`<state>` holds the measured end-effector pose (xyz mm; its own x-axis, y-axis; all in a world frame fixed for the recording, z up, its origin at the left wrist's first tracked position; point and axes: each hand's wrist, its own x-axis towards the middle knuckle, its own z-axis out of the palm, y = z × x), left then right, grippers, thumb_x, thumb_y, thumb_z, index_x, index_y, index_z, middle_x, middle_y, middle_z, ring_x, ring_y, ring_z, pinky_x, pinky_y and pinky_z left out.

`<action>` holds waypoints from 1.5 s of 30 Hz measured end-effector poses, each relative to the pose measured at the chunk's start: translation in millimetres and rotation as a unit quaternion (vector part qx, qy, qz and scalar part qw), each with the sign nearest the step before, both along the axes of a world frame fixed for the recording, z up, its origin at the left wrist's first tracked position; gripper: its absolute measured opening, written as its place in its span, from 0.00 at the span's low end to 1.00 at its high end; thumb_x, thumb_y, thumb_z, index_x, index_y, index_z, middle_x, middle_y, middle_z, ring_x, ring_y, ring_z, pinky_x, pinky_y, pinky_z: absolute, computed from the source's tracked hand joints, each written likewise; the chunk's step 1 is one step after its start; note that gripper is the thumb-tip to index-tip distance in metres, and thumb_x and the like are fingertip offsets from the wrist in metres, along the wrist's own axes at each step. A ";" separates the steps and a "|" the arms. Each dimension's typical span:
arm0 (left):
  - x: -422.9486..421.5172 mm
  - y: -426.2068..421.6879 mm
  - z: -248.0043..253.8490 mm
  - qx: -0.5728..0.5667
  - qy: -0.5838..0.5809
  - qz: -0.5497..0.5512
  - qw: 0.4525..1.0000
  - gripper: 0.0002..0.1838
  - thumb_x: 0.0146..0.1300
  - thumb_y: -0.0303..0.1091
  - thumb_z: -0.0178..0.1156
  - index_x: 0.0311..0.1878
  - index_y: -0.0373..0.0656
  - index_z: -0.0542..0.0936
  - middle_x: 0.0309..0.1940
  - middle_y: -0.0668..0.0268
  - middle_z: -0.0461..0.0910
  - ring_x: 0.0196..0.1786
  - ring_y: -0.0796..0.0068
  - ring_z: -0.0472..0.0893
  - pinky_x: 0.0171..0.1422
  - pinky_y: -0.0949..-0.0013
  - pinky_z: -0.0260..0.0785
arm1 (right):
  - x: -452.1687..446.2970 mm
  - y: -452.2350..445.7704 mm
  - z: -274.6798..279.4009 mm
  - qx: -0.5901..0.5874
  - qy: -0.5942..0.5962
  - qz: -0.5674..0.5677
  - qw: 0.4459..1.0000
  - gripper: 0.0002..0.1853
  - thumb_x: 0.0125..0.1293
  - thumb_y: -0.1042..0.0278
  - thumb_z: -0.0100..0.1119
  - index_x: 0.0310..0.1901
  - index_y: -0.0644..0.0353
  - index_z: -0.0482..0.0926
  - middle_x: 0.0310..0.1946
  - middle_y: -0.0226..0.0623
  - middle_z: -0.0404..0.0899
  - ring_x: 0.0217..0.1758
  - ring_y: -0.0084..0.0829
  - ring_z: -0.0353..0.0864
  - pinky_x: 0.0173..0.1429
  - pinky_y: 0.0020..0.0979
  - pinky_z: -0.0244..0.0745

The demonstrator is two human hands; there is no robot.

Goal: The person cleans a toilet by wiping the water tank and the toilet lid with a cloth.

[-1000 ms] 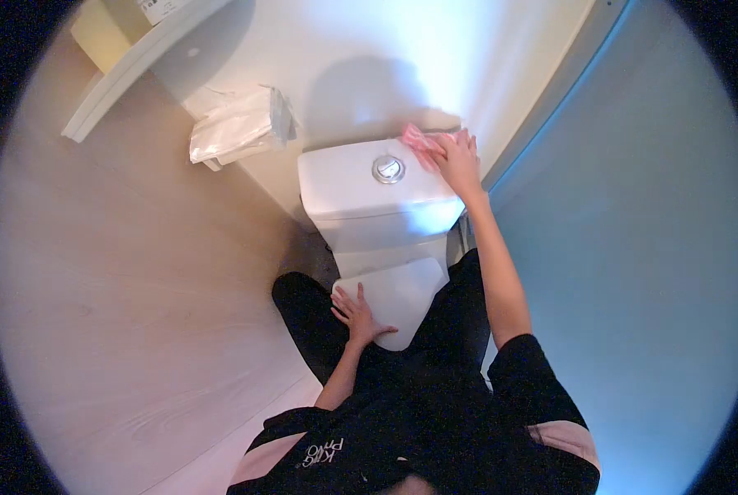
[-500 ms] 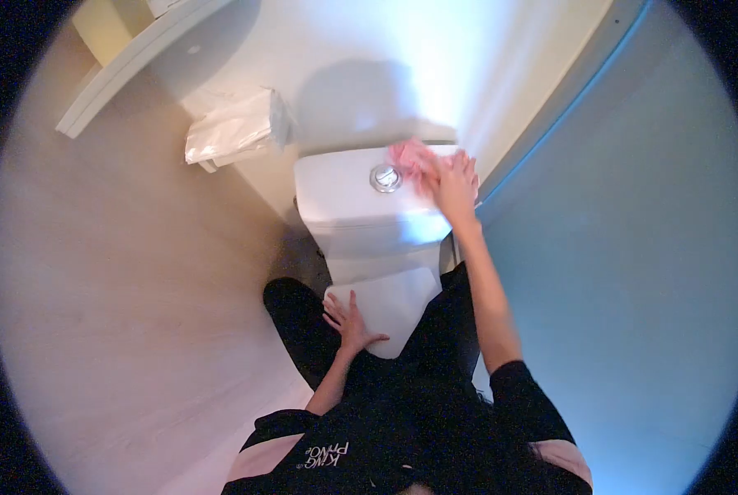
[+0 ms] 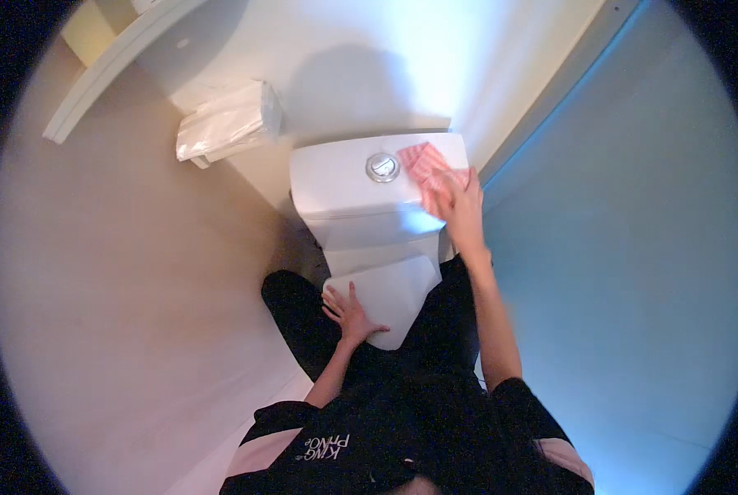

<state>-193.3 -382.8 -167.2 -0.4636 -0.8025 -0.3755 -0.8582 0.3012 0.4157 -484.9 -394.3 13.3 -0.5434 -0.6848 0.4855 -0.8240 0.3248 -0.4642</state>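
A pink striped cloth (image 3: 425, 169) lies over the right end of the white cistern lid (image 3: 332, 176), beside the round chrome flush button (image 3: 382, 167). My right hand (image 3: 463, 206) grips the cloth at the lid's right front corner, and part of the cloth is hidden under the fingers. Lower down, my left hand (image 3: 351, 318) rests with spread fingers on the left side of the closed white toilet lid (image 3: 398, 289), holding nothing.
A plastic-wrapped packet (image 3: 224, 124) is on the wall left of the cistern. A white curved shelf edge (image 3: 113, 62) juts out at the upper left. Brownish wall panels stand on the left, a bluish panel (image 3: 617, 247) on the right. My knees flank the toilet.
My right hand has moved from the back right of the cistern lid toward its front right corner, with the cloth, which now lies more spread out. My left hand remains on the toilet lid.
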 end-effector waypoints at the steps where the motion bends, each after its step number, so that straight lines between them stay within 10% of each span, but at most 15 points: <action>1: -1.6 -0.6 -2.9 -0.005 -0.002 0.004 1.000 0.88 0.17 0.65 0.82 0.79 0.49 0.34 0.72 0.28 0.17 0.74 0.26 0.17 0.71 0.25 0.14 | 14.1 5.1 8.2 0.014 0.039 -0.009 0.999 0.23 0.65 0.63 0.62 0.62 0.47 0.77 0.65 0.70 0.61 0.65 0.69 0.64 0.69 0.52 0.64; 12: 4.1 0.4 -16.0 -0.018 0.028 -0.002 0.999 0.88 0.18 0.65 0.83 0.79 0.49 0.34 0.71 0.27 0.16 0.74 0.26 0.17 0.70 0.23 0.15 | -91.6 -78.6 -0.8 0.092 -0.094 0.071 0.989 0.23 0.63 0.51 0.62 0.61 0.34 0.76 0.68 0.66 0.59 0.64 0.66 0.67 0.64 0.55 0.69; 18: 6.0 3.1 -26.2 -0.045 0.026 -0.002 0.999 0.90 0.14 0.71 0.80 0.79 0.52 0.33 0.73 0.32 0.16 0.75 0.28 0.18 0.69 0.22 0.15 | -52.5 -50.0 2.2 0.022 -0.054 0.003 0.998 0.22 0.64 0.54 0.61 0.60 0.44 0.78 0.69 0.63 0.57 0.66 0.65 0.65 0.68 0.54 0.65; 27: 2.9 2.0 -4.9 -0.017 0.019 -0.001 1.000 0.88 0.17 0.66 0.82 0.79 0.50 0.33 0.73 0.30 0.17 0.74 0.25 0.19 0.71 0.23 0.18 | 77.2 -22.4 -9.4 -0.107 0.015 -0.049 0.993 0.21 0.62 0.70 0.61 0.58 0.52 0.78 0.75 0.65 0.43 0.76 0.74 0.38 0.76 0.64 0.40; 36: 2.8 1.4 -9.9 -0.034 0.007 0.002 0.999 0.87 0.17 0.66 0.81 0.80 0.54 0.36 0.74 0.33 0.17 0.75 0.27 0.19 0.71 0.24 0.19 | 126.9 -81.0 -23.9 -0.047 0.138 0.102 0.984 0.23 0.62 0.52 0.59 0.60 0.21 0.78 0.76 0.51 0.50 0.80 0.55 0.45 0.77 0.63 0.36; 42: 3.1 3.7 -11.3 -0.048 0.026 -0.001 0.999 0.87 0.17 0.65 0.82 0.80 0.52 0.36 0.73 0.32 0.16 0.75 0.27 0.19 0.71 0.23 0.19 | 59.7 -32.9 -11.2 0.007 -0.037 0.109 0.993 0.19 0.66 0.55 0.58 0.59 0.29 0.79 0.73 0.50 0.58 0.76 0.50 0.56 0.78 0.48 0.47; 45: -0.2 2.3 -3.2 -0.034 0.005 -0.002 0.999 0.87 0.17 0.65 0.82 0.80 0.51 0.36 0.73 0.31 0.17 0.75 0.26 0.19 0.71 0.22 0.19 | 16.6 -2.4 13.8 0.039 -0.117 0.085 0.989 0.29 0.66 0.48 0.60 0.66 0.48 0.71 0.73 0.50 0.58 0.75 0.52 0.57 0.78 0.47 0.49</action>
<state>-193.5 -380.5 -170.4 -0.4695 -0.8249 -0.3149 -0.8531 0.3320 0.4024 -468.2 -396.7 27.1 -0.5079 -0.8065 0.3027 -0.7435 0.2330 -0.6268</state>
